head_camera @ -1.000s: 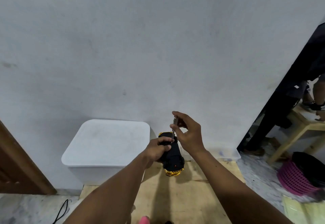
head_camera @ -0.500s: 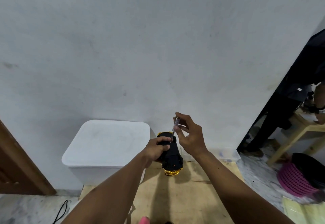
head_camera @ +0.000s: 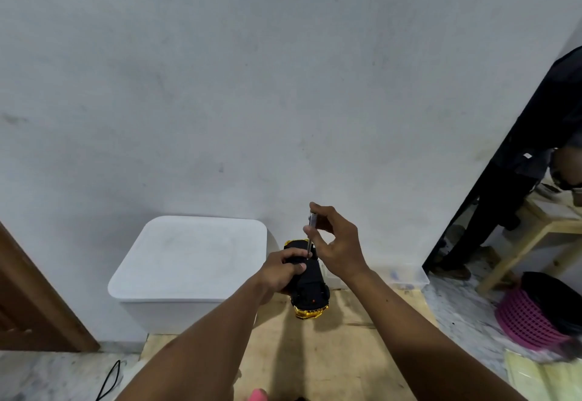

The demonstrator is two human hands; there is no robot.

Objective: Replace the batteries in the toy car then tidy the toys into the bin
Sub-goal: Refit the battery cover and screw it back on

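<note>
The toy car [head_camera: 310, 287] is gold with a black underside turned up toward me, held in the air above a wooden board [head_camera: 318, 347]. My left hand [head_camera: 282, 271] grips the car's left side near its middle. My right hand [head_camera: 335, 241] pinches a thin metal screwdriver [head_camera: 311, 236] upright, its tip touching the car's underside near the far end. A white bin [head_camera: 189, 262] with its lid shut stands to the left of the car, against the wall.
A brown wooden door frame [head_camera: 34, 299] rises at the far left. A black cable [head_camera: 108, 380] lies on the marble floor. At the right stand a pink basket [head_camera: 529, 318], a wooden stool [head_camera: 535, 236] and another person [head_camera: 535, 154]. A pink object [head_camera: 258, 395] peeks in at the bottom edge.
My right hand has shifted slightly on the screwdriver, whose shaft now stands more upright on the car's underside. The car and my left hand have barely moved.
</note>
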